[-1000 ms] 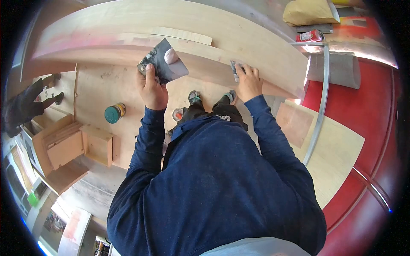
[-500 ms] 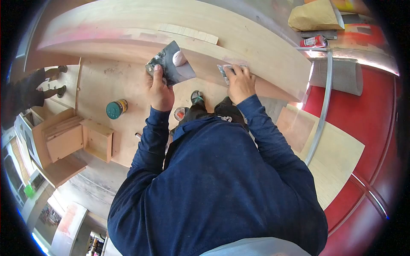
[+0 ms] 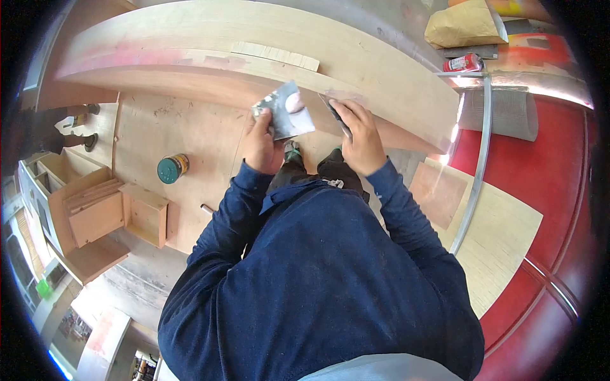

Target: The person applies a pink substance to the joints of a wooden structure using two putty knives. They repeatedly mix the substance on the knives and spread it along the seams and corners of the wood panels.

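My left hand (image 3: 262, 145) is closed on a thin grey plate (image 3: 285, 122), its thumb on the near face. A lump of pale pinkish paste (image 3: 295, 103) sits on that plate. To the right, my right hand (image 3: 361, 134) grips a dark, thin scraper (image 3: 337, 117), seen nearly edge-on and apart from the plate. Both hands are in front of a long, curved wooden panel (image 3: 356, 60). A short strip of light wood (image 3: 275, 56) lies on the panel's upper side.
A green can (image 3: 170, 169) stands on the board floor at left. Wooden boxes (image 3: 145, 214) and another person's legs (image 3: 73, 138) are at far left. On the right are a metal bar (image 3: 480, 165), a pale board (image 3: 502, 225), a red bottle (image 3: 462, 63) and a paper bag (image 3: 464, 25).
My left hand has moved right and slightly down with the plate. My right hand has drawn the scraper off the panel's edge and turned it nearly edge-on.
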Demonstrator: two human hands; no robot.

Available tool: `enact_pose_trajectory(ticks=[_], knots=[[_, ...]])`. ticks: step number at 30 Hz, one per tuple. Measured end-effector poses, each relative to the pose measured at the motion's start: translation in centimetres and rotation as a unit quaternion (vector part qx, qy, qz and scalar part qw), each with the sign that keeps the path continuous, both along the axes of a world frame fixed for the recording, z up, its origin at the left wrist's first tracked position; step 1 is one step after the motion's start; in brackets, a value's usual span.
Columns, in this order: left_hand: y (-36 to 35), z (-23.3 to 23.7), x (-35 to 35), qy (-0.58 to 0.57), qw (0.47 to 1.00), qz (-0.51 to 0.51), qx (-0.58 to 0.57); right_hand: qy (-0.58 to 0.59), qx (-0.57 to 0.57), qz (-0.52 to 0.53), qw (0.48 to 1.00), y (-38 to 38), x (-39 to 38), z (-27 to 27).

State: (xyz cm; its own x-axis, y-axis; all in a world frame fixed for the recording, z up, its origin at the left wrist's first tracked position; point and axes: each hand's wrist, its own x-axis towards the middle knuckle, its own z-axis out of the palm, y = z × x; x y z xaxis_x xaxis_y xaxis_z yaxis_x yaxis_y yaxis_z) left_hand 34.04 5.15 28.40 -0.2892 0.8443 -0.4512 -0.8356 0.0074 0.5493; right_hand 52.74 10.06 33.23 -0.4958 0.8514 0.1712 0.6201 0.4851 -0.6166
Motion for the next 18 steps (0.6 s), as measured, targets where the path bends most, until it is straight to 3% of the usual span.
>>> enact_pose_trajectory(ticks=[1,4,6,8,9,11,13,16,18], knots=[[0.0,-0.1,0.7,-0.017,0.999,-0.037,-0.026,0.081,-0.024,-0.002,0.996,-1.0,-0.6,1.7],[0.4,-0.6,3.3,-0.087,0.991,-0.092,-0.049,0.062,-0.005,0.031,0.998,-2.3,0.3,0.3],[0.7,0.2,4.7,0.037,0.995,-0.088,-0.014,0.091,0.044,-0.007,0.995,-3.7,1.1,-0.2],[1.4,1.3,5.4,0.033,0.995,-0.091,-0.005,0.049,0.015,-0.063,0.997,-3.9,3.0,0.2],[1.7,1.7,5.7,0.018,0.996,-0.084,0.026,-0.073,0.014,-0.018,0.997,-3.9,5.0,0.0],[2.4,1.7,6.5,0.004,0.995,-0.081,0.059,-0.063,0.037,-0.041,0.997,-4.3,7.3,0.3],[3.0,1.0,7.7,0.199,0.974,-0.063,0.091,-0.044,0.076,-0.064,0.994,-4.8,8.8,1.3],[3.3,1.4,9.5,0.298,0.944,-0.106,0.093,-0.107,0.049,-0.111,0.987,-4.9,8.6,5.1],[3.3,1.0,11.0,0.271,0.949,-0.113,0.119,-0.073,0.035,-0.121,0.989,-4.9,7.5,5.9]])
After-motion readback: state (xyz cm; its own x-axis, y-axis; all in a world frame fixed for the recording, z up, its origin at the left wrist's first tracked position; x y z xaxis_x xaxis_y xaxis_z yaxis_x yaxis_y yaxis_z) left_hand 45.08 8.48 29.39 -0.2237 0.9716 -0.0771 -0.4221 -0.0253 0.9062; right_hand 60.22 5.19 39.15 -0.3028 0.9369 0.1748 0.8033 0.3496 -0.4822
